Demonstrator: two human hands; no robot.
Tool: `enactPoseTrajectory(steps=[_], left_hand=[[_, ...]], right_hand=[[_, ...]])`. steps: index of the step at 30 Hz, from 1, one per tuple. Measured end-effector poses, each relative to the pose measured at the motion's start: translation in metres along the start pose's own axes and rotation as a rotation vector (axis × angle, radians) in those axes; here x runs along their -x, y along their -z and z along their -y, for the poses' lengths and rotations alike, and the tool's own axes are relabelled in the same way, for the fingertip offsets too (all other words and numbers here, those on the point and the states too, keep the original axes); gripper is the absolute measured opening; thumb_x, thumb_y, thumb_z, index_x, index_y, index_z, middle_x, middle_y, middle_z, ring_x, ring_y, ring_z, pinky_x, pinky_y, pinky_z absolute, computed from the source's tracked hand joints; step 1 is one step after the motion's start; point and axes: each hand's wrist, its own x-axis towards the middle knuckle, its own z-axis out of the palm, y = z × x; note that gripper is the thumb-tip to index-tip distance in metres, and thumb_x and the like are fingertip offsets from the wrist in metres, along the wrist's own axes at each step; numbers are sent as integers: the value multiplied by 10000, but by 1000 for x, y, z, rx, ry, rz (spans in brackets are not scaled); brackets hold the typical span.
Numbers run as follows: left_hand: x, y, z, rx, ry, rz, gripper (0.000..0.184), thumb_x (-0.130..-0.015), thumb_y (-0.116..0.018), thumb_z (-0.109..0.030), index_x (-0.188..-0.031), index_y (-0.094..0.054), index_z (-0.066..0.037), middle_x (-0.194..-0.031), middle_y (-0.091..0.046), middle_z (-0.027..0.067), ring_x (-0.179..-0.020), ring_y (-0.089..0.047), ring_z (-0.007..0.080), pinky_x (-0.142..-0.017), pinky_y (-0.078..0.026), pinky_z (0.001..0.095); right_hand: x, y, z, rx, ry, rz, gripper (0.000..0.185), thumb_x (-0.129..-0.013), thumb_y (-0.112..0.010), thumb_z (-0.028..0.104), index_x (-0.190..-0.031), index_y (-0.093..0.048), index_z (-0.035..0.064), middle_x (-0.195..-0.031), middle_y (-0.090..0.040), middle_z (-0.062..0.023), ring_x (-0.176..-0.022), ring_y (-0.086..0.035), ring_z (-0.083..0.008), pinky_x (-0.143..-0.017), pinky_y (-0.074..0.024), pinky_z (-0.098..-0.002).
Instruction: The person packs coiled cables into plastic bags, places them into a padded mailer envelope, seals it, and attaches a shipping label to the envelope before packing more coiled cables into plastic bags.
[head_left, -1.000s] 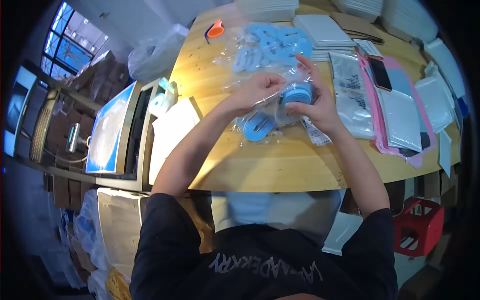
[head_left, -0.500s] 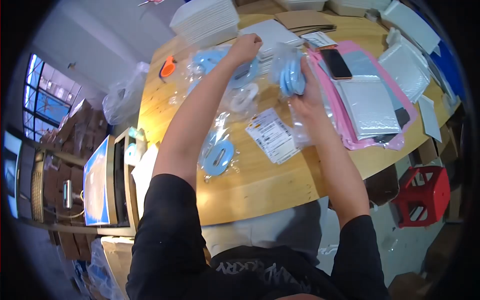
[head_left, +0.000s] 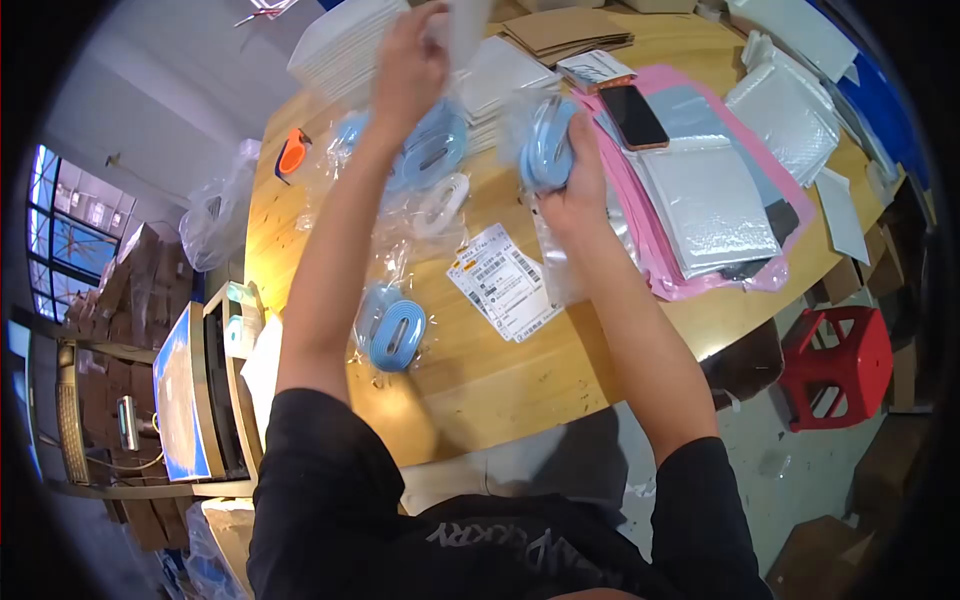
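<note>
My left hand (head_left: 412,70) is raised at the back of the table, fingers curled on a pale, motion-blurred white mailer (head_left: 466,32). Beside it rises a tall stack of white mailers (head_left: 345,50). My right hand (head_left: 580,185) is closed around a clear-bagged bundle of light-blue oval coils (head_left: 546,150), which look like flat strap. Below my left forearm, another bagged blue coil (head_left: 397,336) lies on the wood. More blue coils (head_left: 432,145) and a white coil (head_left: 441,205) in clear bags are partly behind that arm. Printed labels (head_left: 505,285) lie between my arms.
A phone (head_left: 634,115) rests on pink plastic bags (head_left: 665,265) near a white bubble mailer (head_left: 708,215). Brown cardboard sheets (head_left: 568,32) lie at the back. An orange ring-shaped tool (head_left: 293,153) sits near the left edge. A red stool (head_left: 840,365) stands at the right.
My left hand has moved up and left from near the blue coils to the mailer stack and now has a white mailer. The right hand keeps the bagged coils; the view has shifted slightly.
</note>
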Motion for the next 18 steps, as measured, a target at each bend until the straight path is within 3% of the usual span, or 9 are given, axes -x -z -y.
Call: enactPoseTrajectory(steps=[1, 2, 4, 7, 8, 11, 13, 17, 18], left_hand=[[1, 44, -42, -5, 35, -22, 435, -783, -531, 101, -1184, -606, -51, -1095, -600, 151, -973, -601, 337, -795, -521, 366], [12, 81, -67, 219, 197, -69, 480, -754, -531, 140, -1184, -615, -58, -1091, -573, 131, -960, -605, 283, -748, -515, 305], [35, 153, -114, -152, 14, -44, 508, -760, -532, 134, -1211, -613, -85, -1073, -554, 139, -820, -612, 280, -691, -513, 348], [78, 222, -188, -524, 301, 564, 407, -785, -556, 48, -1163, -629, -84, -1052, -561, 187, -793, -631, 338, -679, -529, 409], [105, 225, -195, -495, 438, 713, 352, -800, -567, 0, -1138, -635, -71, -1058, -569, 209, -810, -638, 356, -681, -536, 426], [187, 217, -196, -180, 305, 968, 255, -831, -598, -62, -1079, -657, -49, -942, -642, 175, -911, -639, 347, -742, -515, 412], [196, 213, -181, 101, 709, 1348, 263, -848, -642, -107, -1108, -668, -77, -993, -657, 168, -896, -640, 353, -772, -520, 432], [209, 216, -134, 303, 748, 1200, 271, -850, -677, -124, -1120, -681, -114, -1134, -640, 148, -979, -622, 329, -845, -506, 412], [210, 214, -132, 95, 411, 1014, 287, -851, -674, -129, -1138, -678, -143, -1161, -632, 125, -1048, -597, 320, -886, -486, 405]], right_hand=[[-1, -1, 3, -8, 8, -45, 324, -949, -669, 271, -1213, -524, 152, -1133, -614, -32, -1029, -625, -172, -856, -540, -364], [-1, 0, 5, -16, 10, -53, 324, -949, -669, 271, -1213, -524, 152, -1133, -614, -32, -1029, -625, -172, -856, -540, -364], [-6, 3, 5, 5, 19, -47, 340, -955, -656, 259, -1239, -522, 127, -1133, -616, -40, -1027, -629, -174, -850, -543, -369], [-10, 9, -1, 56, 22, -57, 367, -946, -660, 218, -1262, -519, 95, -1127, -619, -51, -1025, -633, -182, -844, -549, -376], [-10, 11, -6, 106, 29, -62, 387, -934, -670, 185, -1272, -516, 75, -1121, -621, -59, -1025, -635, -190, -840, -553, -379], [-2, 13, -24, 254, 28, 12, 445, -900, -697, 114, -1289, -496, 38, -1133, -611, -82, -1026, -637, -208, -835, -560, -387], [1, 10, -28, 426, 93, 138, 524, -854, -729, 40, -1304, -462, 4, -1170, -589, -113, -1030, -635, -229, -833, -568, -397], [25, -14, -26, 637, 224, 233, 628, -798, -754, -42, -1320, -407, -8, -1242, -538, -153, -1047, -629, -256, -846, -574, -387], [31, -17, -29, 647, 215, 244, 628, -798, -754, -42, -1320, -407, -8, -1242, -538, -153, -1047, -629, -256, -846, -574, -387]])
